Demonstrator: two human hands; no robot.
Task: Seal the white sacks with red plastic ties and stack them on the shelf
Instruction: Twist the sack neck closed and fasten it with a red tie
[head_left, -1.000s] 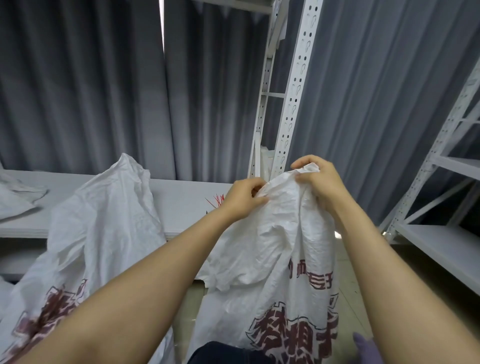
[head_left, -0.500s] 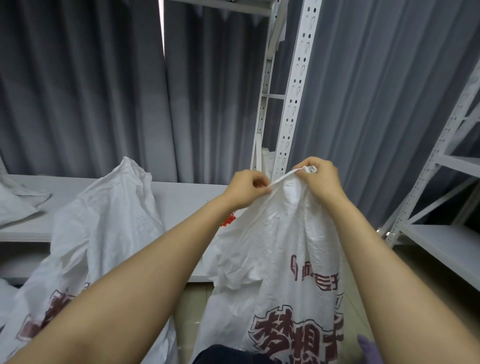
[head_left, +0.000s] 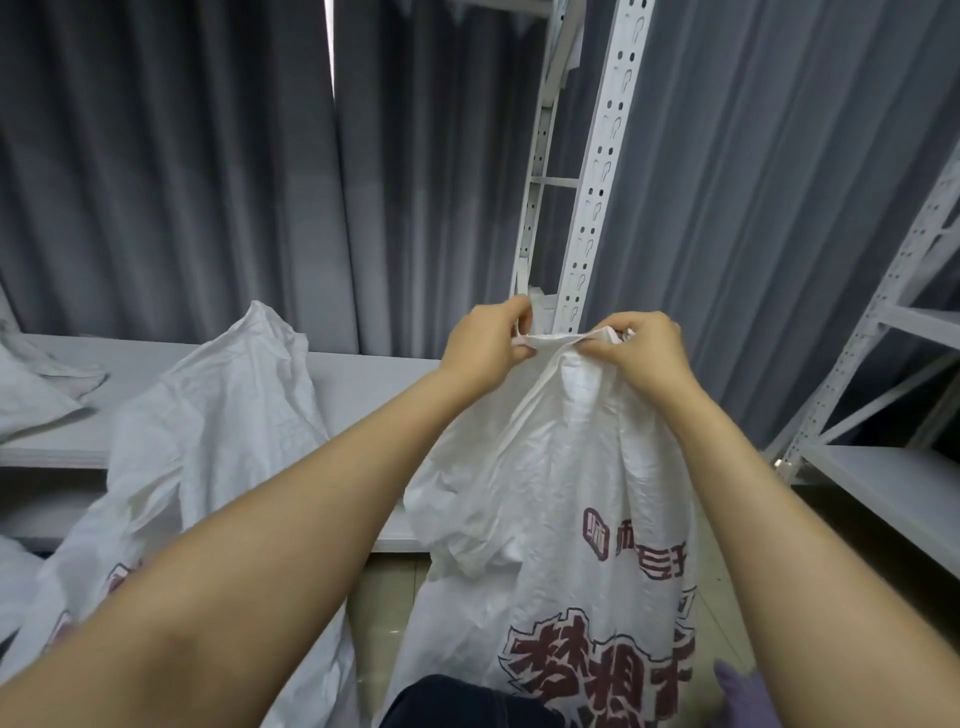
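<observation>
Both the left hand (head_left: 488, 340) and right hand (head_left: 641, 347) pinch the white sack (head_left: 561, 499) mouth stretched taut, so gathering it for a red tie likely comes next.

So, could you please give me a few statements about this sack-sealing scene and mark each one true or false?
1. Both hands, left and right, grip the top edge of the white woven sack with dark red print. True.
2. A red plastic tie is already wrapped round that sack's neck. False: no tie shows on it.
3. A second crumpled white sack stands to the left. True.
4. The sack in hand lies on the white metal shelf. False: it hangs in front of the person, held up.
</observation>
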